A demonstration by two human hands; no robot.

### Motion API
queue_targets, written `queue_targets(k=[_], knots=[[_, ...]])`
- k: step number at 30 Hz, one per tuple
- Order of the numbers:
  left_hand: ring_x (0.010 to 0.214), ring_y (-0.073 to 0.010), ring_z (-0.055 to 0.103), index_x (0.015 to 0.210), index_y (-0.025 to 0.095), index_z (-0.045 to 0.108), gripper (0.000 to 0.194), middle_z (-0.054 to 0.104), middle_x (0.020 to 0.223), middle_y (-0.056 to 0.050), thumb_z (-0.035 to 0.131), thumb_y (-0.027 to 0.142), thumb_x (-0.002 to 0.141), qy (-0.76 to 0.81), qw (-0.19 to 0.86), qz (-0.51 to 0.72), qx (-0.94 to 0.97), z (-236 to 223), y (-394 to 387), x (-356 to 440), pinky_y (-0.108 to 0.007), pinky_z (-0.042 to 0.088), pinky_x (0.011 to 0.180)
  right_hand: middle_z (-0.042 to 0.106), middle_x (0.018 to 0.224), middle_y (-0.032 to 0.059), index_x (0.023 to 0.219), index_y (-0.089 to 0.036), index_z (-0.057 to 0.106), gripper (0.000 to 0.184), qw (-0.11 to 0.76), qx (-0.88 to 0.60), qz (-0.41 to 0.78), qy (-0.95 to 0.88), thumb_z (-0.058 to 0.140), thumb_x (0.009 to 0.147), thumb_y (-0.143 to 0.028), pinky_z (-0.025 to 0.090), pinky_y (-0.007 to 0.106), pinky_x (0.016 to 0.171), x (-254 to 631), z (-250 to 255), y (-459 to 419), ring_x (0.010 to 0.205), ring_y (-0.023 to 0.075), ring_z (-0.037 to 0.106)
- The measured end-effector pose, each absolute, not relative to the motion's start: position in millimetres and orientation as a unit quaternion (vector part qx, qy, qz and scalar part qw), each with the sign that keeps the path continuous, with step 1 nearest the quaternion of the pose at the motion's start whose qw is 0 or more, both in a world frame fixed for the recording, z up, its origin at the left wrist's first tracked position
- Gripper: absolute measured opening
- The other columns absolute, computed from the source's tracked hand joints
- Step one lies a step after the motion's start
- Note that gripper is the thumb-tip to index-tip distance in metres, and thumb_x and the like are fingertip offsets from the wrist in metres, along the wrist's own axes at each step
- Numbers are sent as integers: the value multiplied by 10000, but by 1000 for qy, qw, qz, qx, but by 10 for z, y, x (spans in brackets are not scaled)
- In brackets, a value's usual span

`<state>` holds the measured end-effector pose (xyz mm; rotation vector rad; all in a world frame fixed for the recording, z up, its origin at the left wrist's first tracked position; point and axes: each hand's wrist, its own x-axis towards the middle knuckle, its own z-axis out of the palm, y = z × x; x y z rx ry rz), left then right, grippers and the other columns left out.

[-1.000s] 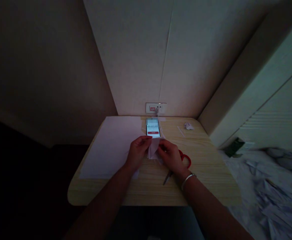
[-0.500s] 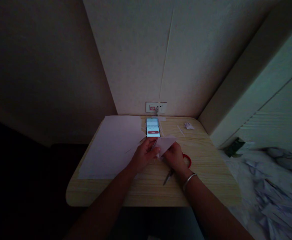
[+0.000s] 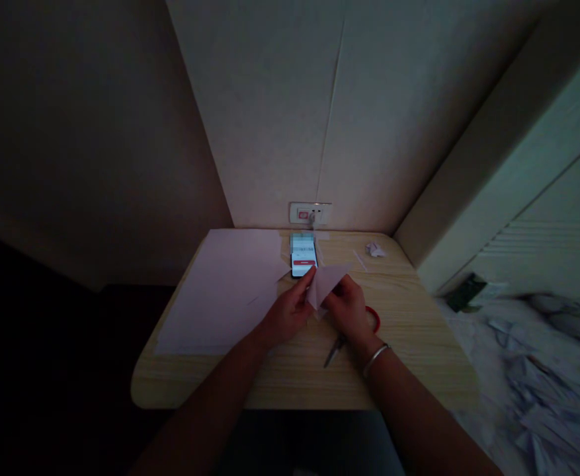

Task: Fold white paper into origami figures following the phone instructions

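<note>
A folded piece of white paper (image 3: pixel 325 281) is held up between both hands over the middle of the table. My left hand (image 3: pixel 290 309) pinches its left side, thumb on top. On the right side, the fingers of my right hand (image 3: pixel 346 307) are closed on the paper, partly behind it. Just beyond the paper lies a lit phone (image 3: pixel 303 254). Red-handled scissors (image 3: pixel 373 318) rest beside and partly under my right hand, their blades pointing toward me. White paper sheets (image 3: pixel 220 291) lie flat to the left of my left hand.
The wooden table (image 3: pixel 418 357) stands against a wall with a socket panel (image 3: pixel 310 213), a plug in it. A crumpled paper scrap (image 3: pixel 375 250) and a thin paper strip (image 3: pixel 360 260) lie at the back right. Many folded papers (image 3: pixel 552 403) are heaped on the pale surface at right.
The folded paper has turned and opened out toward the right. My left hand has moved slightly right, its thumb now upon the paper; my right hand has shifted its hold.
</note>
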<state>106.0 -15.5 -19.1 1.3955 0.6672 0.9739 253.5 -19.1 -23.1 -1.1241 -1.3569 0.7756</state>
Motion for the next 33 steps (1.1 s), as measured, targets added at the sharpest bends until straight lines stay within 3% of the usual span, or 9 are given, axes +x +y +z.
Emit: queue_targets(k=[4, 7, 11, 14, 18, 24, 33], knots=[[1188, -201, 523, 1303, 211, 509, 530, 568, 1295, -83, 559, 144, 779, 318, 519, 483, 629, -175, -120, 1048, -315, 377, 1018, 623, 840, 31, 853, -208, 650, 85, 533, -465, 226, -670, 587, 798, -198, 484, 303, 700, 2535, -141, -225, 765, 169, 573], [1113, -178, 559, 1171, 222, 625, 396, 623, 1211, -53, 519, 139, 798, 382, 461, 527, 603, -144, -63, 1005, -299, 374, 1002, 619, 834, 41, 879, -225, 671, 105, 515, -445, 186, -709, 578, 831, -225, 484, 305, 685, 2550, -84, -268, 760, 170, 574], [926, -160, 595, 1021, 219, 699, 319, 664, 1019, -45, 545, 116, 761, 443, 407, 566, 563, -152, 15, 943, -260, 436, 848, 609, 811, 32, 936, -248, 664, 128, 596, -462, 159, -637, 577, 842, -243, 482, 310, 664, 2607, -75, -288, 742, 169, 572], [863, -157, 603, 1000, 203, 696, 292, 676, 973, -48, 563, 136, 749, 448, 452, 556, 535, -168, 32, 941, -251, 446, 774, 591, 880, 43, 1021, -237, 617, 192, 640, -492, 178, -563, 583, 837, -276, 490, 311, 685, 2647, -106, -244, 786, 170, 573], [803, -154, 608, 943, 171, 672, 265, 684, 904, -41, 651, 186, 680, 420, 541, 564, 462, -144, 12, 982, -242, 452, 714, 581, 1076, 77, 1226, -245, 468, 497, 612, -498, 258, -558, 648, 767, -310, 515, 325, 735, 2628, -163, -163, 931, 194, 574], [735, -124, 582, 810, 171, 593, 200, 629, 785, 5, 698, 205, 643, 400, 566, 557, 458, -135, 2, 1025, -232, 448, 684, 634, 832, 21, 935, -218, 494, 253, 583, -469, 440, -497, 636, 739, -292, 525, 289, 567, 2521, -199, -131, 665, 161, 606], [724, -133, 575, 916, 196, 485, 466, 603, 860, 0, 781, 225, 558, 392, 576, 504, 510, -160, -88, 1132, -230, 453, 622, 577, 667, -24, 783, -222, 464, 216, 601, -507, 395, -474, 641, 717, -326, 450, 232, 468, 2530, -224, -116, 549, 127, 530]])
